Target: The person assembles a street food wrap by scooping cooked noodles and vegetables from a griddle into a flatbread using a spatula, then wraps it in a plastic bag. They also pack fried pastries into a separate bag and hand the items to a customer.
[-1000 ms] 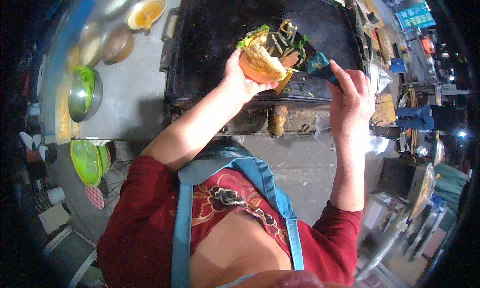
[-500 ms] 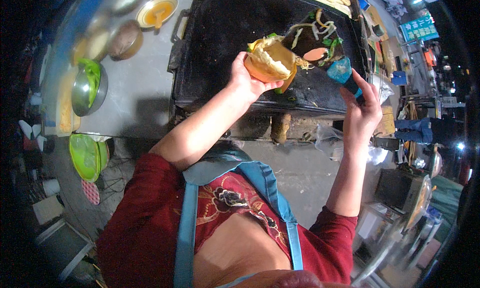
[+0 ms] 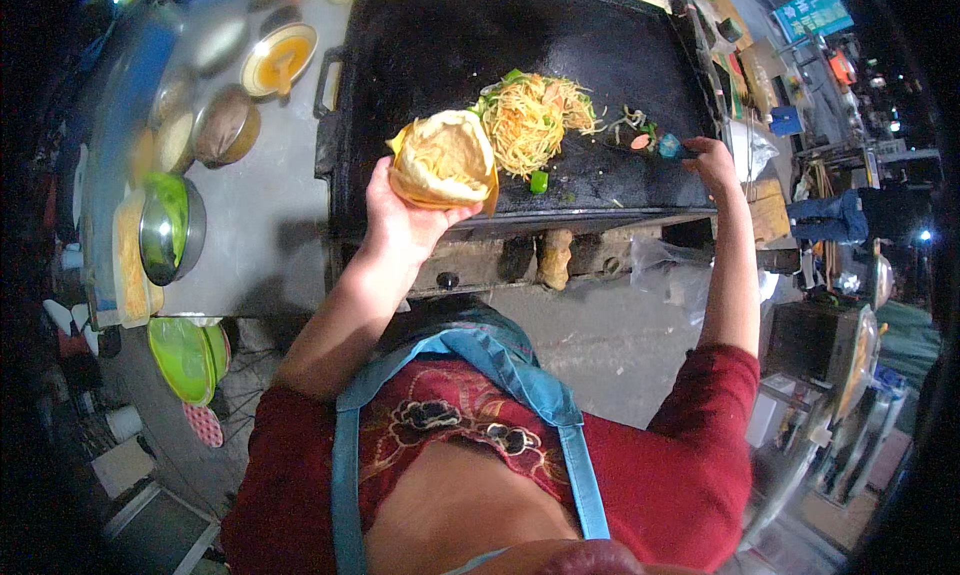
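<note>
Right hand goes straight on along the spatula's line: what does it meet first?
Likely the pile of shredded food on the black griddle; the spatula in the right hand points left toward it and would touch first. How high the spatula sits is unclear from this view.

Steel bowl (image 3: 196, 231) with green leaves (image 3: 171, 220), green basin (image 3: 181, 360), teal sign (image 3: 814, 13)

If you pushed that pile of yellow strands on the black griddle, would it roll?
Probably not: the pile of yellow strands is an uneven heap on the flat griddle. It'd likely squish and spread, being loose and thin. Stray ends might trail off its edges.
</note>
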A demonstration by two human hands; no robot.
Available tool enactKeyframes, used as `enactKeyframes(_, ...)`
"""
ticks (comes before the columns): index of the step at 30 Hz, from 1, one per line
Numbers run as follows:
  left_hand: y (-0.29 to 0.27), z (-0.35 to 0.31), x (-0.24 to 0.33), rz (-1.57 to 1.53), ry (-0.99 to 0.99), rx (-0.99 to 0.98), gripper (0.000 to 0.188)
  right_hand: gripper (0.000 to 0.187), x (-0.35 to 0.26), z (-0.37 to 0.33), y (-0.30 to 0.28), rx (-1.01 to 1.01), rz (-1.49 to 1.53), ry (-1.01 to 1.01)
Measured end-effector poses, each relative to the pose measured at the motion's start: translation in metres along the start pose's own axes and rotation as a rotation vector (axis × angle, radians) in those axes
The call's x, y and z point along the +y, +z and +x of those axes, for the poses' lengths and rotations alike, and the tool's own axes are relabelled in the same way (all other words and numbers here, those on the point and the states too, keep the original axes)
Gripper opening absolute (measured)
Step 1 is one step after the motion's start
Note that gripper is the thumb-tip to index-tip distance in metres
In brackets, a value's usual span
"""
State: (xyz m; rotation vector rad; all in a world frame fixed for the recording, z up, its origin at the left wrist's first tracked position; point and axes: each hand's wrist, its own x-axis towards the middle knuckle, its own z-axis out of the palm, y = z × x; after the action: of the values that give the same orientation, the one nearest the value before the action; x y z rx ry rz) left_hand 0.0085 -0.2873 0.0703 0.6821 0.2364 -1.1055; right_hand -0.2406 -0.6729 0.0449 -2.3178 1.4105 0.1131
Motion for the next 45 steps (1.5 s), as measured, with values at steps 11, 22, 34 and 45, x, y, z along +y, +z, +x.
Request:
enactKeyframes(11,0.007,0.006,-0.002,0.288,0.183,-0.101,0.055,0.036,-0.098,0.081,0.064,-0.242,0.313,-0.361)
enactKeyframes(22,0.015,0.021,-0.006,0.042,0.02,0.047,0.054,0.04,-0.055,0.022,0.052,-0.155,0.633,-0.333)
enactKeyframes(34,0.041,0.051,-0.037,-0.036,-0.101,0.067,0.049,0.037,-0.109,-0.079,-0.014,0.151,0.588,-0.234)
enactKeyframes(45,0.057,0.077,-0.065,-0.19,-0.06,-0.053,0.058,0.041,-0.154,-0.167,0.04,0.639,0.414,-0.39)
